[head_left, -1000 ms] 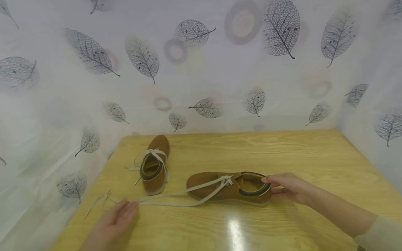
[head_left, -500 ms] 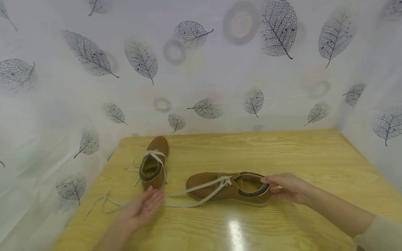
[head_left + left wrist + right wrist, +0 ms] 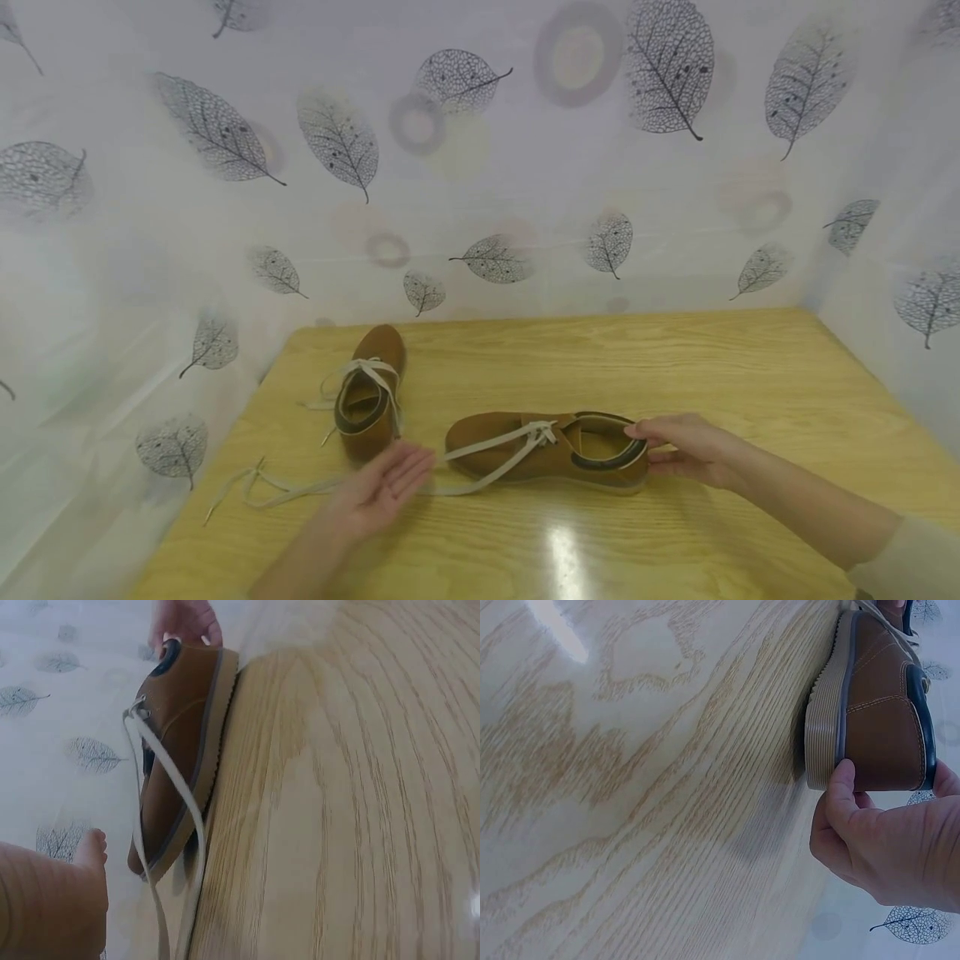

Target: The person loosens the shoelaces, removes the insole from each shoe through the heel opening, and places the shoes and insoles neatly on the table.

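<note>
A brown leather shoe (image 3: 555, 468) with a pale ribbed sole lies lengthwise on the table, toe to the left. My right hand (image 3: 693, 450) holds it by the heel; in the right wrist view a thumb or finger (image 3: 844, 784) presses low on the heel, just above the sole. Two strands of its cream shoelace (image 3: 459, 491) run leftward from the knot and pass behind my left hand (image 3: 378, 493). That hand hovers left of the toe, fingers fairly straight, palm turned partly up. In the left wrist view the lace strands (image 3: 180, 780) hang in front of the shoe (image 3: 176, 712).
A second brown shoe (image 3: 366, 443), its lace tied in a bow, stands at the back left, toe pointing away. The loose lace ends (image 3: 262, 500) lie near the left edge of the wooden table (image 3: 637, 358). White leaf-print sheeting (image 3: 525, 183) encloses the back and sides.
My left hand has moved right along the lace strands, from near the table's left side toward the shoe's toe. My right hand and both shoes have stayed in place.
</note>
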`<state>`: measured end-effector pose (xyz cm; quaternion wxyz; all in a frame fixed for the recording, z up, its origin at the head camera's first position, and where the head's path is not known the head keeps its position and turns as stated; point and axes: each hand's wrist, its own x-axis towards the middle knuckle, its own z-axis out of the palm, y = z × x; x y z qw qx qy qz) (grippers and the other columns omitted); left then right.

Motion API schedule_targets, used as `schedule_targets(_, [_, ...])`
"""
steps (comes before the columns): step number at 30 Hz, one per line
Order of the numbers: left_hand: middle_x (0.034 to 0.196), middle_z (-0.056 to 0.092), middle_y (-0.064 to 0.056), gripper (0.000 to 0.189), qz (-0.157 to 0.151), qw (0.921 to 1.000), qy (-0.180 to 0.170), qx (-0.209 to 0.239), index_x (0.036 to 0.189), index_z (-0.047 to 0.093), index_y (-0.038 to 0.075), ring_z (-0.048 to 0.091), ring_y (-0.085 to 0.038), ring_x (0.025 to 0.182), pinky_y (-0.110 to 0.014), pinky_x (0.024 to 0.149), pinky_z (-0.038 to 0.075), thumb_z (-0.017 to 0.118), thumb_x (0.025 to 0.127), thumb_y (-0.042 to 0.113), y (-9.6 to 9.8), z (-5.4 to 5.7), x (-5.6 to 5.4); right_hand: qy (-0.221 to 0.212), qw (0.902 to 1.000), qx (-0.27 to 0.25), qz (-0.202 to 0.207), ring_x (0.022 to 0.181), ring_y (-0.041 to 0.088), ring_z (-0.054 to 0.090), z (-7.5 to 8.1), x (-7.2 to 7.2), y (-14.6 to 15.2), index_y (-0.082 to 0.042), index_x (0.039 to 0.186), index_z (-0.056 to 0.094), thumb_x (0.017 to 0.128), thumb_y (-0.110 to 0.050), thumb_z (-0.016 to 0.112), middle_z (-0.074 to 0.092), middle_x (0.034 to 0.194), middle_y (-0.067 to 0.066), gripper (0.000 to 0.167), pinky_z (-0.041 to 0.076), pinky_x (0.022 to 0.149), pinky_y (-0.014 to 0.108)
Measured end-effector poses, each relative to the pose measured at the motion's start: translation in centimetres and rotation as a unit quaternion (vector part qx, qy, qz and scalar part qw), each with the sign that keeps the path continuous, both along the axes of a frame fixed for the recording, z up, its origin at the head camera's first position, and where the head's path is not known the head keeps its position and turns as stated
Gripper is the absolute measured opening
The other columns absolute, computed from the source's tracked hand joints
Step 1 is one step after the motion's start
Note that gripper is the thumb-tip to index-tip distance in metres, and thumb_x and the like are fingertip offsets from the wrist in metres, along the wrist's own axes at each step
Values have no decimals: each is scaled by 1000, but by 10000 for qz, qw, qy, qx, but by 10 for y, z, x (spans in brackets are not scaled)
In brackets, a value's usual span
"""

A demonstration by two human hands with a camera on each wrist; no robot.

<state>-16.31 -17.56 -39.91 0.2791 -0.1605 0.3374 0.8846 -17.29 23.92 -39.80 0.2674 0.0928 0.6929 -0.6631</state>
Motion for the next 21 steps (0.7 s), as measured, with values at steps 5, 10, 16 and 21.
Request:
schedule_targets(5, [116,63,-21,46,-179,9993,156,-305,137,30,-7,60,-28,113,-36,107,36,47,99,11,18,-2,-1,-19,10000,34,-2,98,27,58,0,0,0,10,118,56,89,-19,64,47,112,15,42,54,88,35])
schedule_targets(10, [130,49,-26,58,-371,9971,299,-585,143,20,-10,60,-28,113,-37,106,39,48,99,15,36,1,-3,-33,10000,28,17,98,27,58,1,0,-1,10,117,56,88,-20,64,48,111,15,42,54,88,35])
schedule_targets(16, [133,47,-28,60,-500,9952,379,-746,140,24,-12,49,-35,125,-39,104,41,53,97,17,54,3,-4,-24,10000,-42,67,97,27,58,1,0,-2,10,116,57,88,-19,64,49,110,14,42,54,88,34])
schedule_targets(21, [133,48,-27,58,-668,9945,392,-699,139,29,-11,46,-35,127,-38,103,43,54,96,19,67,2,-7,-19,10000,0,27,101,29,56,1,0,-1,11,120,54,88,-19,63,42,116,19,45,53,89,33])
